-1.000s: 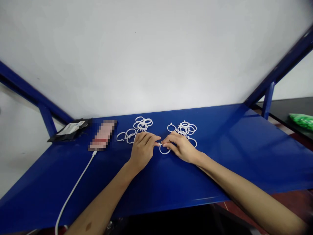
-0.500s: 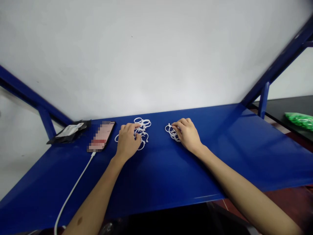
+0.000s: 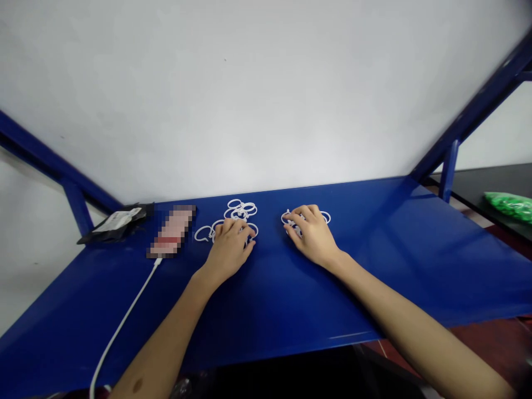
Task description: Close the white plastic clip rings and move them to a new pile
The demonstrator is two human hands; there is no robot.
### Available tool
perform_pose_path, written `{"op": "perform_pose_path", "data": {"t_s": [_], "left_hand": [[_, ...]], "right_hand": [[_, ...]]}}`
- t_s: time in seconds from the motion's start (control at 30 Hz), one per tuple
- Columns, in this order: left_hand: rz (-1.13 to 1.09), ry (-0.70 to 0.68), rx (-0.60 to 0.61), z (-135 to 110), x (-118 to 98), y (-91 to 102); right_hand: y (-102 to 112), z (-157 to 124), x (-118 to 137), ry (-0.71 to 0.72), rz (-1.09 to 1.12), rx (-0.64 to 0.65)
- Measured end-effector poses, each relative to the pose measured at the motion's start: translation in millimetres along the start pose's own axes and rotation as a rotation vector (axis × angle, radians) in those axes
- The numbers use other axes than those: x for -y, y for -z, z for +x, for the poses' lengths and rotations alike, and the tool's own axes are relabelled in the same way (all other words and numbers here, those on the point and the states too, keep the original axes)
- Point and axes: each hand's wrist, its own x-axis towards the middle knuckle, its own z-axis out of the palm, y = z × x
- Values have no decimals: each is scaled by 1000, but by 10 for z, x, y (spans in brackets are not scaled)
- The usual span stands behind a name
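Several white plastic rings with small nubs lie in two groups on the blue table. Over the near part of the left group of white rings is my left hand, palm down, fingers slightly apart and bent onto the rings. Some rings there are hidden beneath it. My right hand covers much of the smaller right group of white rings, its thumb and fingers spread over them. Neither hand shows a ring lifted off the table; what lies under the palms is hidden.
A phone with a white charging cable lies left of the rings. Farther left is a black package with a white label. Blue frame bars flank the blue table. A green bag rests at the far right.
My left hand has moved right and slightly nearer, onto the near rings. My right hand has loosened from a pinch and spread over its group; a ring now shows to its right.
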Motion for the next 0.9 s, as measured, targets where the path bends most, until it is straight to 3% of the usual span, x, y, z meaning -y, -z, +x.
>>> {"op": "perform_pose_path", "data": {"t_s": [0.37, 0.63, 0.9], "left_hand": [[-111, -189, -103, -10, -190, -10], [-283, -289, -206, -7, -236, 25], [-253, -255, -404, -15, -238, 19]], "right_hand": [[-66, -45, 154, 101, 184, 161], [-97, -74, 155, -41, 317, 176], [-11, -69, 204, -6, 497, 208]]}}
